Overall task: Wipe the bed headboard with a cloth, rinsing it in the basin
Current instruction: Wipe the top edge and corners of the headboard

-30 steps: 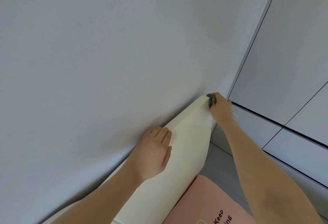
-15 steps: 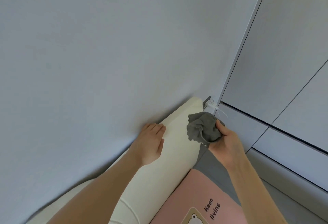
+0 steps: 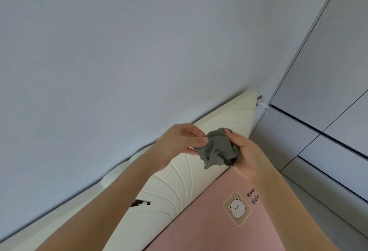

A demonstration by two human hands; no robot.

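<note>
A crumpled grey cloth (image 3: 218, 149) is held in the air between both hands, above the cream ribbed headboard (image 3: 225, 119) that runs along the wall. My right hand (image 3: 246, 156) grips the bunched cloth from the right. Fingertips of my left hand (image 3: 182, 140) pinch its left edge. A small dark mark (image 3: 140, 203) shows on the headboard beside my left forearm. No basin is in view.
Pink bedding (image 3: 199, 227) with a bear patch (image 3: 237, 209) lies below the headboard. A pale wall (image 3: 139, 51) rises behind it. Grey wardrobe panels (image 3: 328, 71) stand to the right, with a white plug (image 3: 262, 103) at the headboard's end.
My right hand pulled the cloth back from the headboard's far end toward me. My left hand lifted off the headboard top and took hold of the cloth's edge.
</note>
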